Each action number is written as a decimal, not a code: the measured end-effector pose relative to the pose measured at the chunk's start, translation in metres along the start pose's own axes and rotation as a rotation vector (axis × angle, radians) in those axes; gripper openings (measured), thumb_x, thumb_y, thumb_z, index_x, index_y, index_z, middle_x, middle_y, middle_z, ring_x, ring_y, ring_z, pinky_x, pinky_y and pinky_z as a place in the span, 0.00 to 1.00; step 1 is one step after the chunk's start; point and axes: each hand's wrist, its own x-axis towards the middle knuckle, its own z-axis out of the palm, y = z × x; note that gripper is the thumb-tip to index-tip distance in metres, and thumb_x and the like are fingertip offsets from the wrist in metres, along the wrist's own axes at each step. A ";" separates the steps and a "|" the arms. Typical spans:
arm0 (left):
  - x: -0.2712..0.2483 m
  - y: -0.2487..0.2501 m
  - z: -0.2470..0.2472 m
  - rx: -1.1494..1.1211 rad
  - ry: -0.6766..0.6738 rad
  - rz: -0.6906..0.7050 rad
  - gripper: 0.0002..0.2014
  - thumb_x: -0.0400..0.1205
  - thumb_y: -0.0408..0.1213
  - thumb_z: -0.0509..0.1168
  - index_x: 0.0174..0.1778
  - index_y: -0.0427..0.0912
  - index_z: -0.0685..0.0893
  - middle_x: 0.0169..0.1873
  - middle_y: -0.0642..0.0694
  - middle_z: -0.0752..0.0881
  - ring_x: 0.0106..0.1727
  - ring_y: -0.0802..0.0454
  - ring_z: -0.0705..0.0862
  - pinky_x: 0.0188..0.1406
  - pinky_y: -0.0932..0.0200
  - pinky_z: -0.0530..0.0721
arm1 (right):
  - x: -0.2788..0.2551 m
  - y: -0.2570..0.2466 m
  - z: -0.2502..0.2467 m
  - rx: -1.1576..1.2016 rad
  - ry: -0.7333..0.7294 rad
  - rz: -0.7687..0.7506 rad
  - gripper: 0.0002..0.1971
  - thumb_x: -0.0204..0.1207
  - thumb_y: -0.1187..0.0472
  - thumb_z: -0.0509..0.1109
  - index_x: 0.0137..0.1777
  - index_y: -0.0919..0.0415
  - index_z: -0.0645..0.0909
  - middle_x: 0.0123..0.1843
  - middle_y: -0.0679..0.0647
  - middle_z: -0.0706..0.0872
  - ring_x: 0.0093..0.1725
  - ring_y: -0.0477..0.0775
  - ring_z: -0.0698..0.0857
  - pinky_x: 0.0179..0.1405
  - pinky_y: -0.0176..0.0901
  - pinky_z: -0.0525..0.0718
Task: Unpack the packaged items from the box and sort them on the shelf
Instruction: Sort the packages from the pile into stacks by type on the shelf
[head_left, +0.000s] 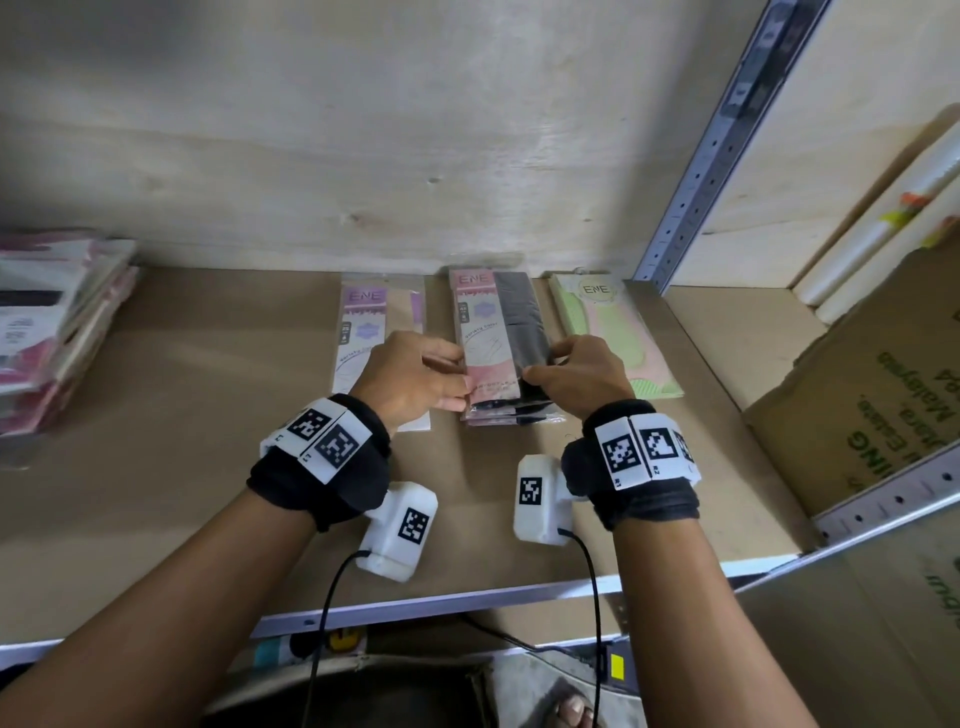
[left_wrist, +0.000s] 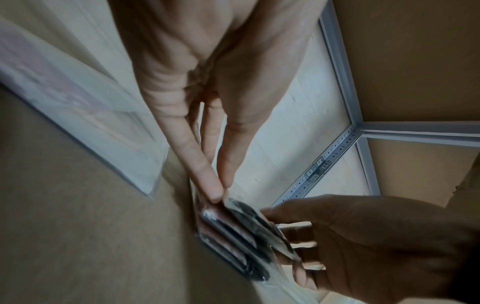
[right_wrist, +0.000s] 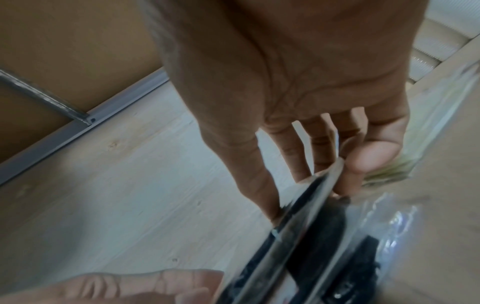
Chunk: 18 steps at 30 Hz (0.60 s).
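Observation:
On the brown shelf board (head_left: 208, 415), three lots of packets lie side by side near the back wall. A purple packet (head_left: 382, 317) is on the left and a green packet (head_left: 602, 327) on the right. Between them is a small stack of pink and black packets (head_left: 498, 322). My left hand (head_left: 457, 379) pinches the left edge of the stack's top packet (left_wrist: 233, 232) between thumb and fingers. My right hand (head_left: 545, 361) pinches its right edge (right_wrist: 311, 236), thumb on one face and fingers on the other. That packet sits slightly raised over the ones below.
A tall pile of pink packets (head_left: 52, 322) stands at the shelf's left end. A perforated metal upright (head_left: 691, 192) bounds the bay on the right, with a cardboard box (head_left: 872, 395) and white rolls (head_left: 883, 218) beyond it. The shelf's metal front edge (head_left: 467, 603) runs below my wrists.

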 end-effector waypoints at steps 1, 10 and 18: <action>0.000 0.000 0.000 0.000 -0.004 -0.002 0.19 0.75 0.17 0.74 0.62 0.29 0.86 0.45 0.41 0.90 0.37 0.52 0.91 0.36 0.64 0.91 | 0.001 0.001 0.000 -0.004 -0.003 0.008 0.11 0.74 0.59 0.78 0.45 0.57 0.77 0.45 0.53 0.83 0.47 0.54 0.82 0.31 0.34 0.73; -0.011 0.004 -0.031 0.090 0.180 0.036 0.15 0.75 0.34 0.80 0.57 0.39 0.91 0.46 0.42 0.92 0.39 0.49 0.94 0.42 0.58 0.93 | 0.000 -0.014 0.003 -0.022 0.266 -0.102 0.21 0.75 0.55 0.74 0.67 0.57 0.78 0.67 0.59 0.78 0.67 0.62 0.79 0.68 0.59 0.81; -0.067 0.015 -0.147 0.181 0.450 0.108 0.06 0.82 0.42 0.72 0.47 0.45 0.89 0.38 0.45 0.92 0.32 0.55 0.88 0.32 0.65 0.87 | -0.039 -0.064 0.044 0.215 0.009 -0.398 0.03 0.80 0.63 0.70 0.46 0.56 0.84 0.39 0.54 0.89 0.37 0.52 0.87 0.41 0.45 0.85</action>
